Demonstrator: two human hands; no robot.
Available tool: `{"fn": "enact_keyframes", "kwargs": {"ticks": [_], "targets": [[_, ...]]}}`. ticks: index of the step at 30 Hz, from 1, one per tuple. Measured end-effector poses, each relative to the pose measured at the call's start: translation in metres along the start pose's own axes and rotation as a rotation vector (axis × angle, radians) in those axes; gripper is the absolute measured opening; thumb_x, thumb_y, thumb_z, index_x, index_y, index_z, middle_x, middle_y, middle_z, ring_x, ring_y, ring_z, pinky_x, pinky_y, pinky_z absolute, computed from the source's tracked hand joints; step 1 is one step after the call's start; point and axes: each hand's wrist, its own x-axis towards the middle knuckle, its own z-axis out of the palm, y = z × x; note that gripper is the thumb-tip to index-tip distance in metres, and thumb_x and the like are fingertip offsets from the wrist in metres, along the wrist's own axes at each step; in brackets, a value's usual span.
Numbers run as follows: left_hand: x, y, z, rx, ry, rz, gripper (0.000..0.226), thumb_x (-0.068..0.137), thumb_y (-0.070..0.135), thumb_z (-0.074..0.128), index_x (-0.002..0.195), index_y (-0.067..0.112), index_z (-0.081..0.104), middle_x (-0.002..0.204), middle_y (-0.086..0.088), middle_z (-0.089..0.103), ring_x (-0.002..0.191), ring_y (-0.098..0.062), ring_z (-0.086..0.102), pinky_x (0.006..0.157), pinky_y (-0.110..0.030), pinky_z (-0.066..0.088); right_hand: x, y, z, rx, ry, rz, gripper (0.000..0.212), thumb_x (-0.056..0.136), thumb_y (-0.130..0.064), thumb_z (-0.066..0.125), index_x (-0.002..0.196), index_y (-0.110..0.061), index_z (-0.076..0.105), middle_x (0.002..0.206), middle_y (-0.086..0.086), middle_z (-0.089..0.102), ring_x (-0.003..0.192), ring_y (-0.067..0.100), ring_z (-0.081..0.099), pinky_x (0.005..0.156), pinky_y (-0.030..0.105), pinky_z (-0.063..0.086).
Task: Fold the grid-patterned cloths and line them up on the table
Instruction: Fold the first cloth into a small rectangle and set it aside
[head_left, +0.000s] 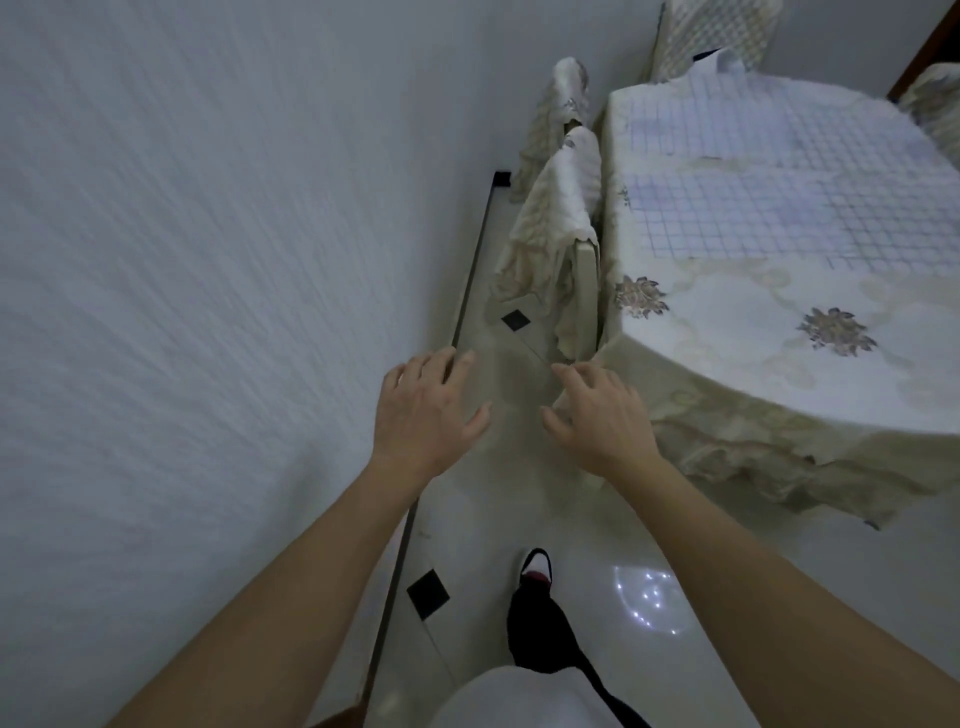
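Note:
Two white grid-patterned cloths lie flat on the table at the upper right: a nearer one (779, 218) and a farther one (727, 114) behind it. The table (737, 374) wears a cream cloth with embroidered flowers. My left hand (423, 410) hovers over the floor by the wall, fingers spread and holding nothing. With relaxed fingers, my right hand (597, 410) floats beside the table's near left corner, likewise without anything in it. Both hands are well short of the grid cloths.
A white textured wall (208, 260) fills the left. Cream-covered chairs (556, 239) stand between wall and table, leaving a narrow strip of glossy tiled floor (467, 545). Another covered chair (717, 31) stands behind the table. My leg and shoe (535, 613) show below.

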Motion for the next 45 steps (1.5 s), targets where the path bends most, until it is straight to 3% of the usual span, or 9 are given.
{"fn": "enact_keyframes", "kwargs": {"ticks": [11, 23, 28, 33, 37, 41, 45], "targets": [[0.208, -0.012, 0.014, 0.04, -0.01, -0.046, 0.071, 0.087, 0.065, 0.03, 0.143, 0.023, 0.046, 0.142, -0.003, 0.053, 0.128, -0.024, 0.05, 0.103, -0.046, 0.042, 0.211, 0.049, -0.034, 0.038, 0.067, -0.019, 0.056, 0.091, -0.054, 0.049, 0.14, -0.028, 0.044, 0.138, 0.002, 0.051, 0.127, 0.026, 0.048, 0.101, 0.044, 0.045], [0.356, -0.04, 0.052, 0.027, -0.028, -0.015, 0.069, 0.088, 0.062, 0.033, 0.143, 0.022, 0.046, 0.141, -0.004, 0.054, 0.126, -0.024, 0.051, 0.101, -0.045, 0.043, 0.351, 0.075, -0.022, 0.054, 0.077, -0.004, 0.05, 0.09, -0.05, 0.054, 0.134, -0.025, 0.05, 0.137, 0.001, 0.052, 0.127, 0.025, 0.049, 0.101, 0.045, 0.044], [0.437, -0.059, 0.073, -0.009, -0.026, 0.035, 0.074, 0.085, 0.064, 0.027, 0.143, 0.022, 0.045, 0.141, -0.003, 0.053, 0.126, -0.024, 0.05, 0.101, -0.044, 0.043, 0.423, 0.086, -0.013, -0.001, 0.089, 0.046, 0.055, 0.092, -0.053, 0.05, 0.14, -0.026, 0.046, 0.141, 0.001, 0.049, 0.128, 0.023, 0.048, 0.103, 0.043, 0.043], [0.534, -0.09, 0.096, -0.016, -0.042, 0.103, 0.068, 0.088, 0.063, 0.037, 0.143, 0.024, 0.044, 0.144, -0.002, 0.051, 0.128, -0.024, 0.049, 0.102, -0.044, 0.042, 0.504, 0.093, -0.013, -0.013, 0.106, 0.107, 0.054, 0.092, -0.05, 0.048, 0.14, -0.025, 0.044, 0.138, 0.003, 0.052, 0.121, 0.025, 0.054, 0.095, 0.044, 0.047], [0.599, -0.109, 0.11, -0.027, -0.072, 0.156, 0.067, 0.09, 0.061, 0.039, 0.145, 0.023, 0.043, 0.146, -0.001, 0.049, 0.128, -0.024, 0.047, 0.101, -0.043, 0.041, 0.557, 0.096, -0.017, -0.012, 0.128, 0.214, 0.056, 0.093, -0.05, 0.05, 0.142, -0.024, 0.045, 0.138, 0.004, 0.052, 0.124, 0.026, 0.051, 0.099, 0.044, 0.044], [0.645, -0.102, 0.126, -0.071, -0.125, 0.217, 0.063, 0.092, 0.059, 0.042, 0.143, 0.024, 0.042, 0.146, -0.002, 0.048, 0.129, -0.024, 0.047, 0.101, -0.043, 0.039, 0.581, 0.107, -0.02, 0.003, 0.134, 0.308, 0.055, 0.093, -0.049, 0.049, 0.142, -0.024, 0.046, 0.139, 0.005, 0.053, 0.124, 0.027, 0.051, 0.1, 0.046, 0.045], [0.686, -0.086, 0.138, -0.118, -0.076, 0.334, 0.063, 0.091, 0.058, 0.038, 0.146, 0.026, 0.038, 0.146, -0.002, 0.048, 0.127, -0.024, 0.049, 0.101, -0.043, 0.044, 0.598, 0.13, -0.017, -0.005, 0.119, 0.39, 0.052, 0.092, -0.054, 0.047, 0.136, -0.026, 0.048, 0.135, 0.003, 0.055, 0.12, 0.026, 0.052, 0.094, 0.045, 0.048]]}}
